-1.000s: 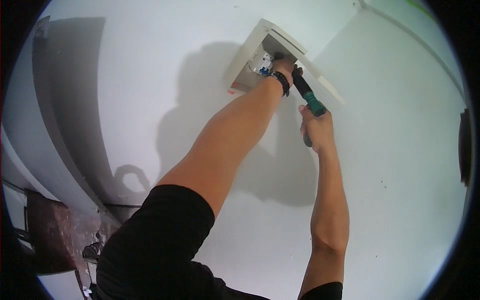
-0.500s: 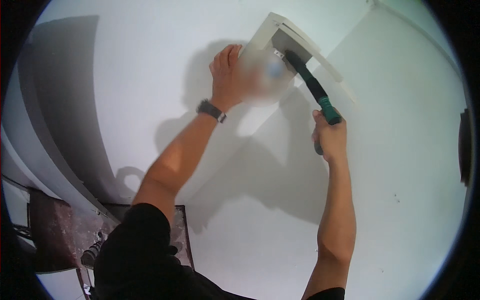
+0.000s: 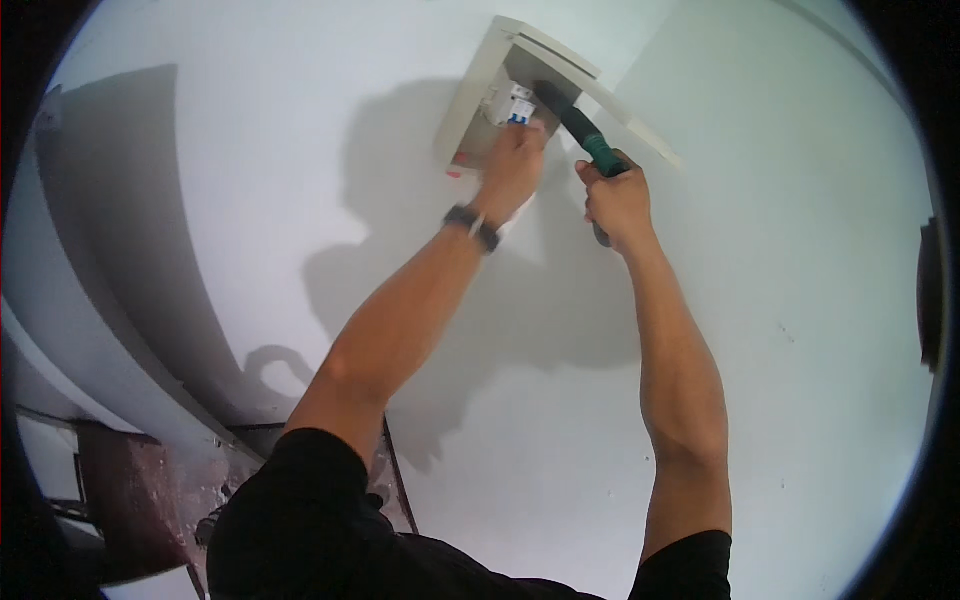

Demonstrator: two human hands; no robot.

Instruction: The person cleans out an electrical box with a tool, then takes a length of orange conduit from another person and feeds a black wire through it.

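A recessed white wall box [image 3: 478, 100] with its door [image 3: 632, 112] swung open sits high on the white wall. Inside it is a white circuit breaker [image 3: 511, 104] with a blue tab. My left hand [image 3: 513, 165], a dark watch on its wrist, reaches into the box's lower part just under the breaker; whether it grips anything I cannot tell. My right hand [image 3: 617, 200] is closed around a power screwdriver [image 3: 578, 125] with a green and black body, whose front end points into the box beside the breaker.
The white wall [image 3: 800, 330] spreads all around the box. At the lower left a curved wall edge drops toward a brownish floor patch [image 3: 130, 480]. A dark object [image 3: 930, 295] sits at the right rim.
My left hand moved from the wall left of the box into the box under the breaker. The right hand with the screwdriver stayed at the box opening.
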